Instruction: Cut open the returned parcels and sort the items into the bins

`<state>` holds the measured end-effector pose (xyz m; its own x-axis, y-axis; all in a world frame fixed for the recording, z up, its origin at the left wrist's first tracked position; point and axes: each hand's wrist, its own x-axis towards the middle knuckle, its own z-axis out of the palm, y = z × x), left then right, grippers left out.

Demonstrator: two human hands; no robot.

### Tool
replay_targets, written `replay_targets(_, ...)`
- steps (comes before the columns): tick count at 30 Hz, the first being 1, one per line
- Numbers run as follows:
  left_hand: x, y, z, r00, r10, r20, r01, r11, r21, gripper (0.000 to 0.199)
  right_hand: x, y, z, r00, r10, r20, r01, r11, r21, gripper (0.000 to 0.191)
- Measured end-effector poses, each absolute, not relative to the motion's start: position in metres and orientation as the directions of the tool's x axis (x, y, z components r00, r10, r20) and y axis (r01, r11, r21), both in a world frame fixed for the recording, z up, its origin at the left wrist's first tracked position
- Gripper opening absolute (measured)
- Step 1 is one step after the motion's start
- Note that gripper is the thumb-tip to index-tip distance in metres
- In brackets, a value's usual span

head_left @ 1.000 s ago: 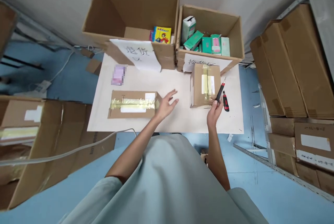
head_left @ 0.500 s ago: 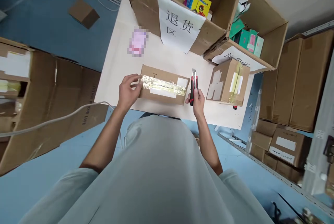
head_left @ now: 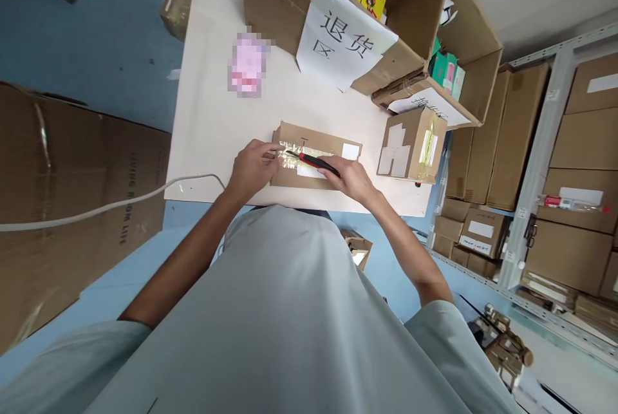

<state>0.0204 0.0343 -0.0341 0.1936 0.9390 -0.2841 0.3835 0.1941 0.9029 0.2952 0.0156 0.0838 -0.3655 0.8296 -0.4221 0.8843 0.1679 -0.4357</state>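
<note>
A long cardboard box (head_left: 318, 138) lies on the white table in front of me, with shiny tape along its top and white labels. My left hand (head_left: 254, 169) holds the box's left end, its fingertips at the corner by the tape. Gripped in my right hand (head_left: 351, 177) is a red and black utility knife (head_left: 318, 163). Its blade points left, over the taped seam near the left end, close to my left fingertips. Whether the blade touches the tape I cannot tell.
Another taped cardboard box (head_left: 403, 143) stands to the right. Behind are two large open cartons (head_left: 270, 5), (head_left: 485, 82) with paper signs. A blurred pink item (head_left: 248, 65) lies at the back left. A white cable (head_left: 120, 201) crosses the table's left edge. Shelves with boxes (head_left: 574, 137) stand at right.
My right hand has brought the utility knife left from beside the box to over its taped top, turning the blade leftward. My left hand stays at the box's left end. The view has shifted.
</note>
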Motion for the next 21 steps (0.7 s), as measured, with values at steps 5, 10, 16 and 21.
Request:
replay_targets(5,0.018,0.036,-0.040,0.236,0.931,-0.278,0.371,0.178,0.911,0.038,0.269,0.033,0.097,-0.381,0.753,-0.536,0.924,0.292,-0.248,0.056)
replay_targets(10,0.019,0.037,-0.042,0.243,0.932,-0.267,0.350,0.173,0.921,0.037,0.262,0.042,0.106,-0.363,0.721,-0.590,0.928,0.337,-0.159,0.055)
replay_targets(16,0.019,0.037,-0.045,0.245,0.934,-0.261,0.325,0.175,0.929,0.036,0.252,0.047,0.119,-0.359,0.685,-0.634,0.920,0.375,-0.117,0.053)
replay_targets(21,0.019,0.036,-0.045,0.237,0.932,-0.274,0.314,0.194,0.929,0.034,0.241,0.053,0.126,-0.360,0.677,-0.641,0.914,0.395,-0.096,0.050)
